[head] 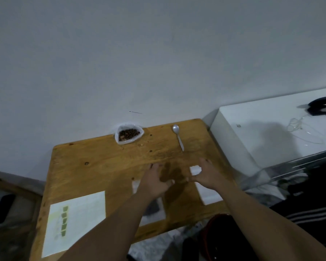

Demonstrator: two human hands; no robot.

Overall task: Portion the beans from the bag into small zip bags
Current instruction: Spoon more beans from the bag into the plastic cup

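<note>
Head view: beans (129, 134) are lying in an open plastic bag (120, 141) at the far edge of the wooden table (102, 162), with a spoon (178, 136) lying nearby. Left hand (154, 182) and right hand (205, 174) are hovering with fingers spread, empty, over clear flat bags (208, 194) near the front edge.

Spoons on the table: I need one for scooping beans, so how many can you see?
1. The spoon lies on the far right part of the wooden table, right of the open bean bag. Others could be hidden under the arms.
</note>
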